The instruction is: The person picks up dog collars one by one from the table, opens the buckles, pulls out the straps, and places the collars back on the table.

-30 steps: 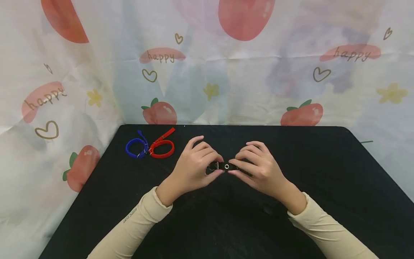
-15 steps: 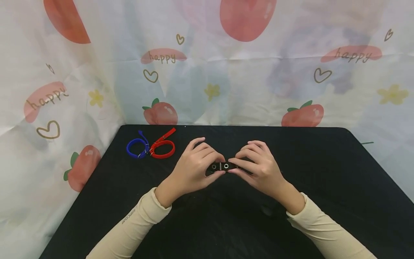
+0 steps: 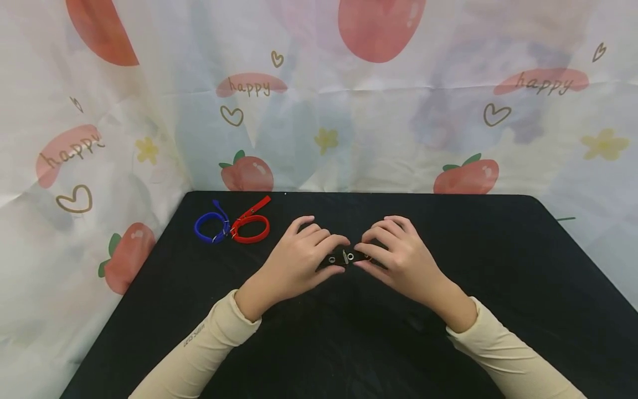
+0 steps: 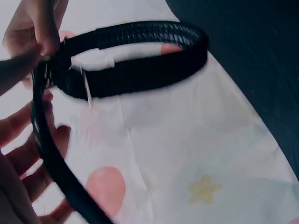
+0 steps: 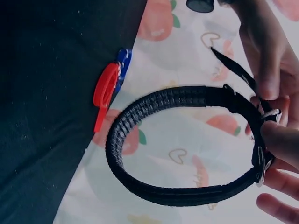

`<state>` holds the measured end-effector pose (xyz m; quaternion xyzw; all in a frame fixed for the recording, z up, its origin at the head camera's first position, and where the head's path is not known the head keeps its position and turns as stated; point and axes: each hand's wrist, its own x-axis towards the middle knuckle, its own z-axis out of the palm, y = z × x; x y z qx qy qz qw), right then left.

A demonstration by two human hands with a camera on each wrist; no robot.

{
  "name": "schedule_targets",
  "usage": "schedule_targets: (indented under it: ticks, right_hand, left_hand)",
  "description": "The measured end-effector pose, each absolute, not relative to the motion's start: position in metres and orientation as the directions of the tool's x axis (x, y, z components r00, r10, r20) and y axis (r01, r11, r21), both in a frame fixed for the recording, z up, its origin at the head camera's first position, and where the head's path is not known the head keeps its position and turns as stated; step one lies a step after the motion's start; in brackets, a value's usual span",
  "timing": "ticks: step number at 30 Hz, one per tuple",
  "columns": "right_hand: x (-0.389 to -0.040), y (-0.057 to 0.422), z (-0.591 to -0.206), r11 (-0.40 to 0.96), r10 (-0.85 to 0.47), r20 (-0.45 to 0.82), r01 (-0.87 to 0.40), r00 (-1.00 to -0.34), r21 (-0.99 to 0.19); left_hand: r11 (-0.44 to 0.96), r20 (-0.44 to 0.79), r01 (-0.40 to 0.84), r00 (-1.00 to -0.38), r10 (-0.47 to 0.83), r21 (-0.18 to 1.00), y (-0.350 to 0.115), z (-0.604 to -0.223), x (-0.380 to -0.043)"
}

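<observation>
A black collar with metal-ringed holes (image 3: 332,260) is held between both hands above the table. My left hand (image 3: 298,257) pinches its strap with thumb and index finger, the other fingers raised. From the other side, my right hand (image 3: 401,256) grips the strap close to the metal buckle (image 3: 345,256). The two hands' fingertips are a short gap apart. In the right wrist view the collar (image 5: 161,197) forms a wide loop, and a loose strap end (image 5: 233,66) sticks out past the fingers. The collar (image 4: 154,74) also shows as a loop in the left wrist view.
A blue collar (image 3: 204,239) and a red collar (image 3: 260,204) lie side by side, touching, at the back left of the black table (image 3: 319,343). A printed cloth (image 3: 374,127) hangs behind the table and along its left.
The strap has shifted through the buckle, so a holed part now shows left of it. The buckle piece has tilted. My left thumb and index finger are slightly farther apart.
</observation>
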<state>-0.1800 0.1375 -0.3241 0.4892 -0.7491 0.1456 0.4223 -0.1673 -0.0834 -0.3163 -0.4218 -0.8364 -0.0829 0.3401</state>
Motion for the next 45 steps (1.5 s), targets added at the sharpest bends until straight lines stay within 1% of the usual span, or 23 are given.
schedule_targets:
  ticks: [3,7,13,19,24,28,32,39,41,45]
  right_hand:
    - [-0.180,0.135,-0.326,0.482,-0.616,0.772,-0.850,-0.157,0.211]
    - [-0.180,0.134,-0.325,0.484,-0.596,0.791,-0.849,-0.140,0.214]
    - [-0.180,0.141,-0.322,0.442,-0.550,0.822,-0.887,-0.147,0.137]
    - [-0.180,0.148,-0.321,0.393,-0.520,0.838,-0.917,-0.165,0.063]
    - [-0.179,0.145,-0.320,0.398,-0.542,0.824,-0.914,-0.167,0.077]
    - [-0.179,0.140,-0.322,0.411,-0.572,0.804,-0.905,-0.161,0.111]
    - [-0.180,0.137,-0.325,0.403,-0.584,0.800,-0.906,-0.142,0.133]
    - [-0.181,0.137,-0.327,0.327,-0.526,0.834,-0.945,-0.165,0.019]
    - [-0.182,0.136,-0.326,0.312,-0.511,0.847,-0.950,-0.148,0.023]
    - [-0.181,0.131,-0.326,0.314,-0.501,0.859,-0.947,-0.103,0.069]
  left_hand:
    - [0.643,0.638,0.747,-0.416,0.648,-0.166,-0.079,-0.319,-0.168]
    - [0.658,0.658,0.737,-0.420,0.624,-0.153,-0.076,-0.319,-0.168]
    - [0.653,0.666,0.748,-0.426,0.613,-0.123,-0.077,-0.316,-0.168]
    - [0.639,0.669,0.758,-0.407,0.622,-0.132,-0.078,-0.317,-0.167]
    - [0.619,0.677,0.778,-0.396,0.621,-0.113,-0.078,-0.315,-0.166]
    - [0.604,0.685,0.790,-0.384,0.619,-0.102,-0.077,-0.314,-0.165]
    - [0.590,0.690,0.801,-0.372,0.621,-0.099,-0.076,-0.312,-0.164]
    - [0.570,0.703,0.821,-0.378,0.602,-0.046,-0.080,-0.311,-0.164]
    - [0.571,0.706,0.820,-0.381,0.597,-0.040,-0.081,-0.312,-0.165]
    - [0.566,0.707,0.823,-0.378,0.598,-0.039,-0.080,-0.313,-0.165]
